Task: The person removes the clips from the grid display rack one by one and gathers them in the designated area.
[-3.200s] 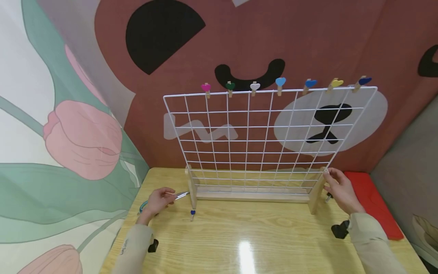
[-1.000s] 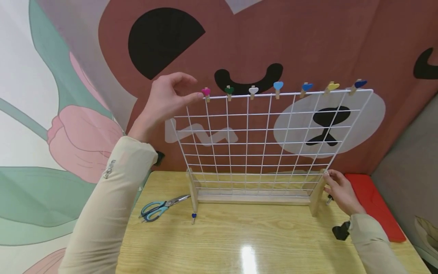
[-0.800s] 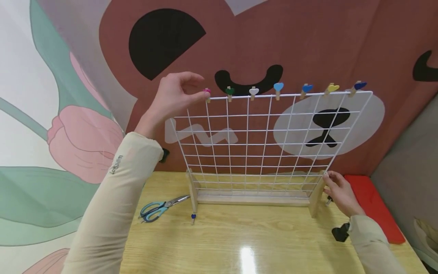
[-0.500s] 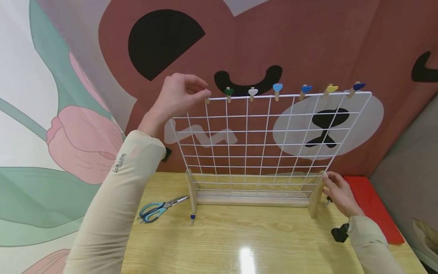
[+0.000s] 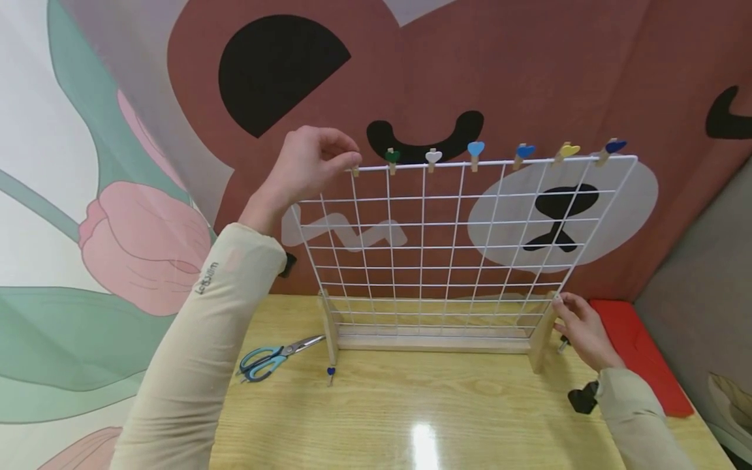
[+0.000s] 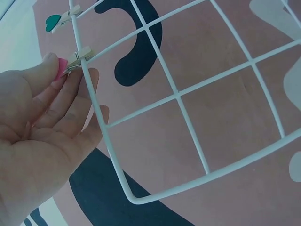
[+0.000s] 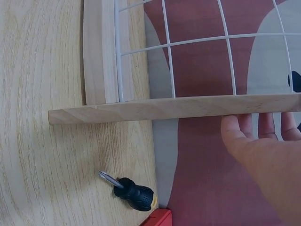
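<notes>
My left hand (image 5: 311,160) is at the left end of the white wire grid's (image 5: 424,248) top bar. In the left wrist view, its thumb and fingers pinch a small wooden clothespin with a pink heart (image 6: 62,68), which clamps the bar. A green-heart clothespin (image 6: 53,22) is clipped beside it. My right hand (image 5: 587,331) is at the right side; its loosely bent fingers touch the outer side of the wooden upright (image 7: 178,109) in the right wrist view. Where these fingertips meet the wood is partly hidden. Wooden uprights and a crossbar (image 5: 435,343) carry the grid.
White, light blue (image 5: 476,149), blue, yellow and dark blue heart clothespins line the top bar. Scissors (image 5: 276,358) and a dark-blue-heart clothespin (image 5: 331,374) lie on the table's left. A stubby screwdriver (image 7: 134,193) and a red object (image 5: 640,356) lie right.
My left hand left the scissors on the table, rose to the grid's top left corner, moved slightly right and took hold of the pink-heart clothespin. The right hand stayed at the upright.
</notes>
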{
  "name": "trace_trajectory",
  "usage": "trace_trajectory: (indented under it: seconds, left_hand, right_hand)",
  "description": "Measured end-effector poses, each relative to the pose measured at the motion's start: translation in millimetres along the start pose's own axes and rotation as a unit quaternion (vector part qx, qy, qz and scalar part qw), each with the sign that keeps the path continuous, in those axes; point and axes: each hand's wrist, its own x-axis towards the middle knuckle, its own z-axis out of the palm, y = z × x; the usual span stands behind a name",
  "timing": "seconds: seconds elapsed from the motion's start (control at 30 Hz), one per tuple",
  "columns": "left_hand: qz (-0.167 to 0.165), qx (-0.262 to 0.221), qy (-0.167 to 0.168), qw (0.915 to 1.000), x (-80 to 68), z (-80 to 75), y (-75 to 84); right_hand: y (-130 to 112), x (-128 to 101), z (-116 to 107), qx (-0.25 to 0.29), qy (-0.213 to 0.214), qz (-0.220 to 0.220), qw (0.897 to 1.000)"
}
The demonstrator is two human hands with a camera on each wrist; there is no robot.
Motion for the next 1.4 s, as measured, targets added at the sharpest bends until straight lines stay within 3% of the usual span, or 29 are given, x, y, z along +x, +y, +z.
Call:
trace_trajectory:
  seconds: [0.33,0.87,1.17,1.4]
  left_hand:
    - [0.017,-0.004,0.036,0.9992,-0.3,6.4,1.6]
    - [0.026,0.023,0.063,0.9974,-1.1,7.3,1.7]
    - [0.046,-0.023,0.145,0.9881,-6.4,-0.9,-4.2]
    - [0.050,-0.068,0.182,0.9797,-11.5,-6.5,-9.5]
  right_hand:
    - [2,1,-2,0.004,0.005,-0.001,1.000]
    - [0,1,1,0.010,0.003,-0.008,1.000]
    - [-2,2,1,0.003,0.002,-0.005,1.000]
    - [1,1,0,0.010,-0.003,-0.008,1.000]
